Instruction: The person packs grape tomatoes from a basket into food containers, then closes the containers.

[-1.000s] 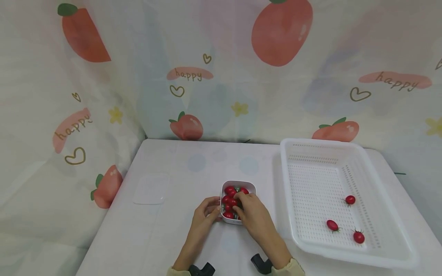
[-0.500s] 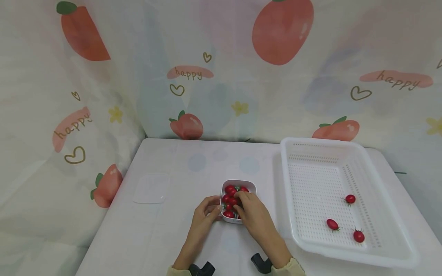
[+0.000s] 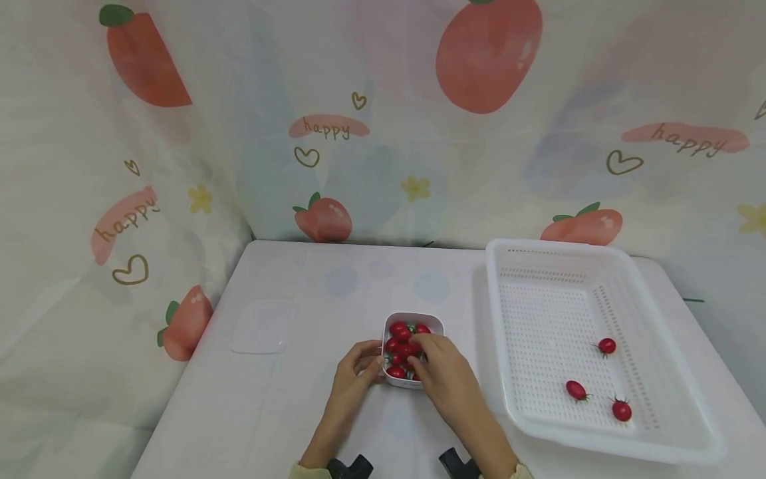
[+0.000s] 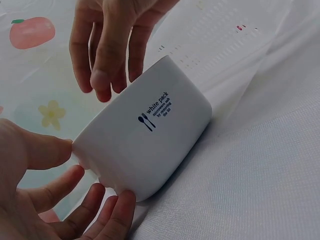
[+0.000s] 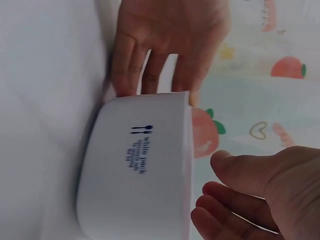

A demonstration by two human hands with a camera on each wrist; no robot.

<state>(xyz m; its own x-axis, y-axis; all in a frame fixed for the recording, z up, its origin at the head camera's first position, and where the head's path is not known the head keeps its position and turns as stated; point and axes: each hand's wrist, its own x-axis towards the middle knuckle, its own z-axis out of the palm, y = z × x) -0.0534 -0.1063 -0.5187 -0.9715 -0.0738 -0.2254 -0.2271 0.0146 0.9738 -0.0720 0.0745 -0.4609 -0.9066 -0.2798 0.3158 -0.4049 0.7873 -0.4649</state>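
A small white plastic food box [image 4: 150,150] with "white pack" lettering stands on the table, filled with several cherry tomatoes [image 3: 396,372]. My left hand [image 3: 353,372] holds the box at its left end; in the left wrist view the thumb lies at the rim and the fingertips rest along the end wall. Over the box's right side, my right hand [image 3: 447,376] has its thumb and fingers apart, fingertips by the tomatoes. No tomato shows between those fingers in the right wrist view, though the box wall hides the contents there.
To the right is a large white perforated basket [image 3: 495,332], with a few cherry tomatoes [image 3: 622,410] lying on its bottom. A clear lid [image 3: 260,328] lies flat at the table's left. Behind hangs a fruit-patterned cloth [image 3: 371,173].
My right hand has shifted slightly right over the box, uncovering more of a tomato near its fingertips. The left hand and the box stay in place.
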